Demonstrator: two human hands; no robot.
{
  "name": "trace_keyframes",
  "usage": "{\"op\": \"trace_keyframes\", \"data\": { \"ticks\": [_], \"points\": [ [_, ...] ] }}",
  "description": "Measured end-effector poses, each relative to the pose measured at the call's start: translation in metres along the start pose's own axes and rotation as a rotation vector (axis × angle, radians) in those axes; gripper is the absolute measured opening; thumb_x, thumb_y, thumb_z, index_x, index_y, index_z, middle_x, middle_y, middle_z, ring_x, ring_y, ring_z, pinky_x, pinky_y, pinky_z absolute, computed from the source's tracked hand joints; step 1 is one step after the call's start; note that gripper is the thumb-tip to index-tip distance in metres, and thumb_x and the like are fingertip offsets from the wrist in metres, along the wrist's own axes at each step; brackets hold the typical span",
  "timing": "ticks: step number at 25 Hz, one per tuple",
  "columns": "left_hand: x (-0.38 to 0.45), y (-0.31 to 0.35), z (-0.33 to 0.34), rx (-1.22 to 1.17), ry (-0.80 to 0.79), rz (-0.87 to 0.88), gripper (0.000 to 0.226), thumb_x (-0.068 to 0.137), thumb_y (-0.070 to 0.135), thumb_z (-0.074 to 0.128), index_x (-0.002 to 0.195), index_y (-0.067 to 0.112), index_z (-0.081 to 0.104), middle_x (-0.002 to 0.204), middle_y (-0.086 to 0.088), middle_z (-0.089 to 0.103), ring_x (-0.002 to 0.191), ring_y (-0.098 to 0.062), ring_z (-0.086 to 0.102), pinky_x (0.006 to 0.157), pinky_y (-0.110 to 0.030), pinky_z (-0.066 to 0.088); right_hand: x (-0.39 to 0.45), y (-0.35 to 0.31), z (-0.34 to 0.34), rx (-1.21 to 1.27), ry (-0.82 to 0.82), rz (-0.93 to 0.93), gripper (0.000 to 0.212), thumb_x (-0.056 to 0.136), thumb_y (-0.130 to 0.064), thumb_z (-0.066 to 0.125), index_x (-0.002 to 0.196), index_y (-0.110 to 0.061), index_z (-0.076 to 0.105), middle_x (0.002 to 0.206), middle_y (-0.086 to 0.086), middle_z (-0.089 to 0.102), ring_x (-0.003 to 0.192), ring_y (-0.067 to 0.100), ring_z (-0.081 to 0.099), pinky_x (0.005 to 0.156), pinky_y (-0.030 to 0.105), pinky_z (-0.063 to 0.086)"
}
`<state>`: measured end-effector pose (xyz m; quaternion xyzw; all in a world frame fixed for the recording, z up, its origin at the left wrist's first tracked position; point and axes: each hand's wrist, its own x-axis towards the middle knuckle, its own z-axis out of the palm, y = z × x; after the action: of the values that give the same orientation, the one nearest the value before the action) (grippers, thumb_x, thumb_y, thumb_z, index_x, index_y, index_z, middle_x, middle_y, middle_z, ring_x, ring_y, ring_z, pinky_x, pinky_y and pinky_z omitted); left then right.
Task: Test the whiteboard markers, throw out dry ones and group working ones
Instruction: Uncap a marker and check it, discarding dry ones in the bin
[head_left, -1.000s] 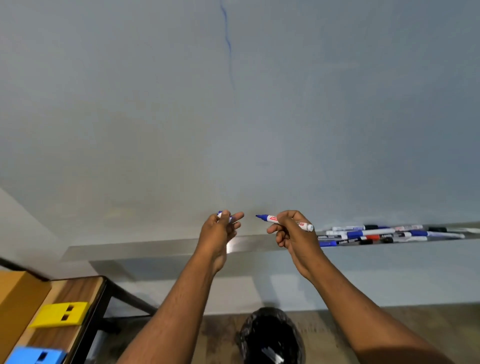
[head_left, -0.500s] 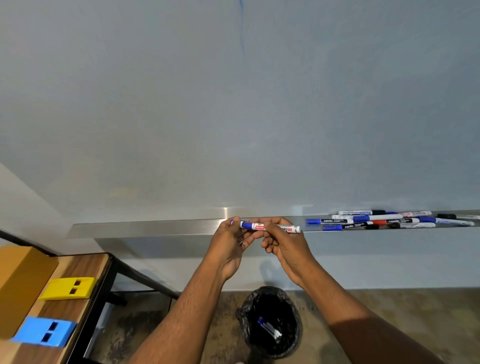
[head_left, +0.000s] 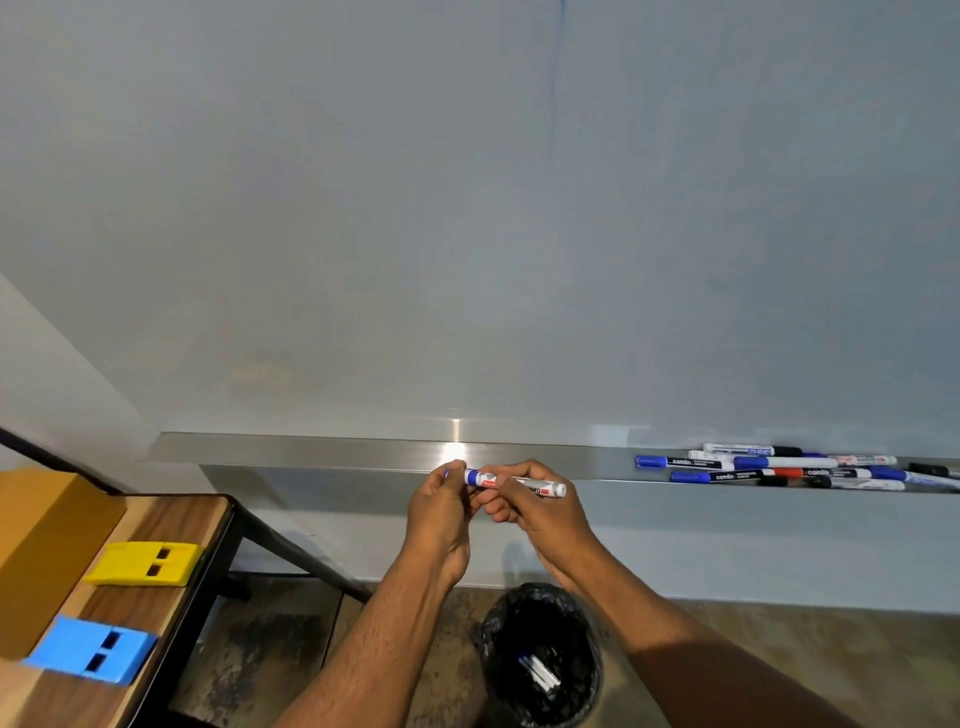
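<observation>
A blue whiteboard marker (head_left: 540, 488) lies level between my two hands, just below the metal ledge (head_left: 311, 449) of the whiteboard (head_left: 467, 208). My right hand (head_left: 535, 512) grips its white barrel. My left hand (head_left: 441, 506) pinches the blue cap end, which sits on the marker. A thin blue test line (head_left: 555, 78) runs down the board near the top. Several more markers (head_left: 789, 465), blue, black and red, lie in a heap on the ledge to the right.
A black-lined bin (head_left: 540, 654) stands on the floor under my hands with a few markers inside. At the left a wooden table (head_left: 171, 525) carries a yellow block (head_left: 145, 562), a blue block (head_left: 91, 649) and a cardboard box (head_left: 41, 540).
My hands came together and the cap in my left hand went onto the marker's blue tip. The view tilted down, showing more of the bin and table.
</observation>
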<state>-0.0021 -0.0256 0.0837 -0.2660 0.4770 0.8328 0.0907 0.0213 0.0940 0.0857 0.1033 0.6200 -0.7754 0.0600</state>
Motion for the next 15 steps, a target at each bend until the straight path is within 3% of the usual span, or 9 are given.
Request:
{"op": "trace_keyframes", "data": {
  "ticks": [5,11,15],
  "points": [
    [0.021,0.025,-0.021,0.036,0.002,0.063,0.009,0.099,0.012,0.048,0.103,0.01,0.056,0.096,-0.016,0.072,0.086,-0.019,0.065,0.077,-0.027,0.049,0.017,0.001,0.009,0.087,0.027,0.14,0.015,0.09,-0.017,0.065,0.102,-0.009,0.071,0.084,0.013,0.071,0.072,0.018,0.061,0.069,0.03,0.051],
    [0.059,0.057,-0.051,0.261,0.011,0.204,0.019,0.102,0.022,0.043,0.115,0.013,0.054,0.099,-0.009,0.074,0.098,-0.017,0.067,0.091,-0.029,0.049,0.049,-0.004,0.034,-0.567,-0.054,0.052,0.012,0.091,-0.022,0.064,0.1,-0.025,0.071,0.096,-0.004,0.072,0.076,0.008,0.06,0.06,0.017,0.043],
    [0.09,0.074,-0.088,0.561,0.123,0.279,0.031,0.102,0.034,0.041,0.124,0.016,0.053,0.117,-0.008,0.065,0.104,-0.018,0.06,0.094,-0.035,0.046,0.078,0.007,0.058,-0.707,-0.017,-0.026,0.014,0.091,-0.02,0.065,0.104,-0.026,0.069,0.096,-0.008,0.068,0.074,0.003,0.056,0.059,0.014,0.04]
  ]
}}
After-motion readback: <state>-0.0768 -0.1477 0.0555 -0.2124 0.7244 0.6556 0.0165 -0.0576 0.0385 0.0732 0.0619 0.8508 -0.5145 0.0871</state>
